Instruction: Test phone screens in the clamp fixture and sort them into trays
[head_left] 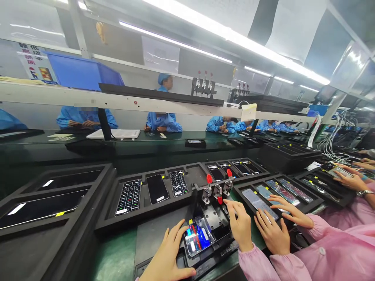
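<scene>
The lit phone [199,239] sits in the jig [213,218] between the hands — at two o'clock from the left hand [168,255], spread open, and between eight and nine from the right hand [240,225] — its fingers bent by a red lever [219,200], grip unclear.

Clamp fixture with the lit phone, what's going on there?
The left hand spreads beside the lit smartphone lying in the clamp fixture. The right hand is at the fixture's lowered red-tipped lever; contact is unclear. To the right, a co-worker's hands are over a grey phone.
</scene>
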A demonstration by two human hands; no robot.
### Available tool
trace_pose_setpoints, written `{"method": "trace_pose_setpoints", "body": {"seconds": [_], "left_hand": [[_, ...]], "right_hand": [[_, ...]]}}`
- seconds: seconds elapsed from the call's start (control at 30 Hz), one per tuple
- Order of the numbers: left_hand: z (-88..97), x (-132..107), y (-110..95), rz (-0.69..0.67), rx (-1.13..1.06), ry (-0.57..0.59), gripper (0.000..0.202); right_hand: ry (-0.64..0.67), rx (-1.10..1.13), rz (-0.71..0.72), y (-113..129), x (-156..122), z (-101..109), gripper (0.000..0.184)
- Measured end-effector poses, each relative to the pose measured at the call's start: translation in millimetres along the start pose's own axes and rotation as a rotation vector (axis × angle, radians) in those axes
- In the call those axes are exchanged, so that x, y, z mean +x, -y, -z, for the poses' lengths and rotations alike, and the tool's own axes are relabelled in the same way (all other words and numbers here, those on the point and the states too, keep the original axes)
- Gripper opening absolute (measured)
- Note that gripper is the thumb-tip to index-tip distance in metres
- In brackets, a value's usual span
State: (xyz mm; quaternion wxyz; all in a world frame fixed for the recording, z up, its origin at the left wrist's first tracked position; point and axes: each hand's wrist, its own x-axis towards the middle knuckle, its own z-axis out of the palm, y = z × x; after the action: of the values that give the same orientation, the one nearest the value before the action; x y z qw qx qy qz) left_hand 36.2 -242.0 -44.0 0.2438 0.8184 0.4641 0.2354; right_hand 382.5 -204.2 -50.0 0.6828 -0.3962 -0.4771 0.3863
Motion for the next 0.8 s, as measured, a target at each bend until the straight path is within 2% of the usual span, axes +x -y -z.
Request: {"method": "trace_pose_setpoints", "body": {"seconds": [0.03, 0.1, 0.17, 0.27, 0.4, 0.47, 0.53, 0.63, 0.7, 0.77, 0.8], "left_hand": [[0.2, 0, 0, -0.002, 0.0, 0.001, 0.093], [0.4, -1, -1, -0.004, 0.004, 0.006, 0.099], [0.4, -1, -1, 0.001, 0.01, 0.008, 0.103], [0.4, -1, -1, 0.014, 0.015, 0.007, 0.106], [-0.9, -1, -1, 0.009, 0.011, 0.017, 0.106], [-1.8, -1, 0, 0.004, 0.008, 0.02, 0.108], [-2.4, -2, 1, 0.0, 0.006, 0.02, 0.11], [-2.3, -3, 5, -0.012, 0.003, 0.028, 0.114], [-2.7, -2, 9, -0.03, 0.009, 0.04, 0.113], [-4.6, 0, 13, -0.046, 0.027, 0.064, 0.111], [-6.4, 2, 15, -0.043, 0.042, 0.084, 0.11]], "right_hand": [[-0.024, 0.041, -0.06, -3, 2, 27, 0.043], [-0.135, 0.256, -0.259, -12, 4, 72, 0.045], [-0.188, 0.392, -0.368, -26, 5, 98, 0.047], [-0.229, 0.457, -0.41, -40, 6, 104, 0.049], [-0.307, 0.446, -0.473, -36, 2, 95, 0.048], [-0.316, 0.424, -0.449, -28, -1, 84, 0.046], [-0.326, 0.337, -0.385, -22, 0, 59, 0.039], [-0.304, 0.163, -0.326, -18, 12, -3, 0.022], [-0.221, 0.044, -0.347, -17, 22, -45, 0.014], [-0.127, -0.133, -0.391, -16, 29, -73, 0.02], [-0.114, -0.175, -0.407, -17, 31, -79, 0.025]]}}
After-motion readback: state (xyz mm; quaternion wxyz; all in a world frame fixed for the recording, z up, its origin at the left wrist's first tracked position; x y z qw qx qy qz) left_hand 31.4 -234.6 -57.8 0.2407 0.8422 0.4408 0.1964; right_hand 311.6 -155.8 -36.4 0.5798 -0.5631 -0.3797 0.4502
